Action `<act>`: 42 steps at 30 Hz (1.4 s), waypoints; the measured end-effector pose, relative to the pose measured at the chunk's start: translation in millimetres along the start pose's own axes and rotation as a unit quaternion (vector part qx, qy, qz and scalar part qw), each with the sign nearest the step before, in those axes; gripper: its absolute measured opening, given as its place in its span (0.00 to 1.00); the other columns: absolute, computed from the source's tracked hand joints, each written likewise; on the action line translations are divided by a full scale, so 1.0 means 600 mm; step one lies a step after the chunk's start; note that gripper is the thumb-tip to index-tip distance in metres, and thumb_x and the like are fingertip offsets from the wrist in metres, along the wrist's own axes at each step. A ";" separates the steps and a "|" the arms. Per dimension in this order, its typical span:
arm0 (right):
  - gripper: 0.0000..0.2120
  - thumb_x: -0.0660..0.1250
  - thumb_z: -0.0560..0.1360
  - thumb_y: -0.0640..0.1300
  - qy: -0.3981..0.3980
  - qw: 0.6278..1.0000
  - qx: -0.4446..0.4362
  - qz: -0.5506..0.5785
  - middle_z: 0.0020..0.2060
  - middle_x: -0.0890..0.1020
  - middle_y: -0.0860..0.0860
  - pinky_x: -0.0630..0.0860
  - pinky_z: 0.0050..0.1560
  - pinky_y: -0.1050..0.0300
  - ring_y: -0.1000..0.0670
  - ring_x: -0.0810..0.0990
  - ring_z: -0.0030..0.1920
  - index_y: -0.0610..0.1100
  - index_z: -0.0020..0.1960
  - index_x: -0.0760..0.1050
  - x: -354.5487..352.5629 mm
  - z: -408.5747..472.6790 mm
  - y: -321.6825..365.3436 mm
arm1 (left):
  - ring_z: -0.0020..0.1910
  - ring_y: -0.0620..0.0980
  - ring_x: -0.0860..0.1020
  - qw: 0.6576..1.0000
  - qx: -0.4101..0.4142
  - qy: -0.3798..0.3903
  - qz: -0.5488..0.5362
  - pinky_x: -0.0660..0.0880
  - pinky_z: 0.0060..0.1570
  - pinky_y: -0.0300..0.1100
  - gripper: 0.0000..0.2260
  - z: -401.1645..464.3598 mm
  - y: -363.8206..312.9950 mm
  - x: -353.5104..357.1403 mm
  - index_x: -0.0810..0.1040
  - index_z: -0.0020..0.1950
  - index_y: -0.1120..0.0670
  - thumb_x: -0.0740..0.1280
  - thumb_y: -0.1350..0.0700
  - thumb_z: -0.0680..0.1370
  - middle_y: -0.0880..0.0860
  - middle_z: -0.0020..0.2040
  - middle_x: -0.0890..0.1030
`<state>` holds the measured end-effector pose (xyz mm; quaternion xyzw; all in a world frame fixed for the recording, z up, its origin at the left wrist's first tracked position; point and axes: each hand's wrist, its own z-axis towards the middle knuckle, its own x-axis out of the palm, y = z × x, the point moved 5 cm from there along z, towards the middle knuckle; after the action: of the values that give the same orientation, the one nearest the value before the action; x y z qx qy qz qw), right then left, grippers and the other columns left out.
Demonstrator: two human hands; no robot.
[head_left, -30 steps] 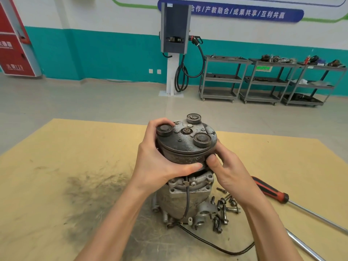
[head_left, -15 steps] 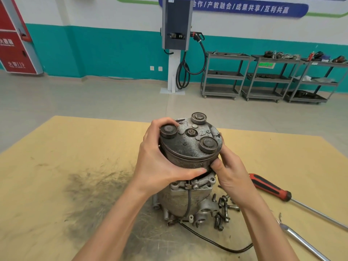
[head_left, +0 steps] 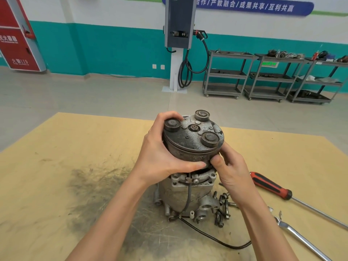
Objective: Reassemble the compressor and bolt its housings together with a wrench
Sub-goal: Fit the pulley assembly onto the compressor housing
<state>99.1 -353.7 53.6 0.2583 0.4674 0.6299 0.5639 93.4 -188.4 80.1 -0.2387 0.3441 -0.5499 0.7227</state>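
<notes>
Head view: both hands clasp the dark pulley end of the compressor (head_left: 190, 166), the left hand (head_left: 162, 157) wrapped round its left rim, the right hand (head_left: 231, 170) pinching its right edge. It stands upright mid-surface (head_left: 56, 185). Cast metal, likely heavy, rigid and greasy; grip the grooved rim. Loose bolts (head_left: 222, 210) and wrench (head_left: 301, 236) lie near right.

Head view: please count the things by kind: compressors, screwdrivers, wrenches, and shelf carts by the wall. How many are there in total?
Compressor: 1
Screwdriver: 1
Wrench: 1
Shelf carts: 3
Total: 6
</notes>
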 end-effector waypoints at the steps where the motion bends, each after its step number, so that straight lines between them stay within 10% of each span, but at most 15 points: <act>1: 0.27 0.63 0.65 0.75 0.000 1.000 0.000 -0.002 0.63 0.79 0.58 0.55 0.74 0.33 0.46 0.68 0.73 0.63 0.58 0.77 -0.001 0.000 0.002 | 0.53 0.44 0.78 1.000 -0.002 0.002 0.000 0.72 0.52 0.32 0.36 0.000 0.000 -0.001 0.70 0.60 0.45 0.81 0.45 0.55 0.38 0.53 0.77; 9: 0.49 0.71 0.58 0.74 0.065 0.997 0.028 -0.033 0.65 0.73 0.69 0.66 0.63 0.72 0.64 0.69 0.68 0.56 0.73 0.61 -0.024 0.023 0.028 | 0.56 0.41 0.78 0.998 -0.026 0.042 -0.037 0.72 0.53 0.31 0.37 0.001 0.007 0.004 0.68 0.62 0.45 0.81 0.49 0.57 0.37 0.56 0.76; 13: 0.52 0.72 0.58 0.73 0.084 0.996 0.011 -0.030 0.66 0.70 0.71 0.66 0.62 0.73 0.65 0.68 0.68 0.58 0.75 0.56 -0.011 0.027 0.031 | 0.63 0.40 0.76 0.985 -0.072 0.130 -0.086 0.71 0.58 0.30 0.42 -0.004 0.017 0.001 0.62 0.69 0.44 0.80 0.51 0.61 0.33 0.61 0.74; 19: 0.58 0.73 0.54 0.74 0.048 0.999 0.008 -0.009 0.66 0.72 0.68 0.68 0.65 0.67 0.61 0.71 0.68 0.51 0.77 0.56 -0.007 0.028 0.026 | 0.67 0.28 0.68 0.973 -0.121 0.153 -0.127 0.65 0.59 0.22 0.53 -0.012 0.028 -0.004 0.51 0.76 0.46 0.72 0.28 0.60 0.24 0.64 0.70; 25: 0.52 0.71 0.57 0.75 -0.015 1.000 -0.016 -0.015 0.62 0.78 0.65 0.72 0.61 0.65 0.58 0.76 0.64 0.49 0.73 0.63 -0.001 0.029 0.030 | 0.66 0.44 0.75 0.969 -0.140 0.103 -0.174 0.72 0.61 0.36 0.48 -0.011 0.032 0.009 0.60 0.73 0.52 0.76 0.33 0.61 0.44 0.65 0.78; 42: 0.48 0.73 0.59 0.72 -0.012 1.000 -0.009 0.018 0.62 0.79 0.63 0.72 0.58 0.67 0.57 0.77 0.63 0.49 0.70 0.64 -0.011 0.027 0.021 | 0.67 0.46 0.75 0.974 -0.130 0.111 -0.146 0.71 0.64 0.44 0.46 -0.007 0.038 0.018 0.59 0.73 0.48 0.75 0.32 0.63 0.43 0.66 0.76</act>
<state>108.8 -354.3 72.9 0.2688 0.4499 0.6412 0.5605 106.3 -192.2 58.0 -0.3158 0.4522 -0.6231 0.5546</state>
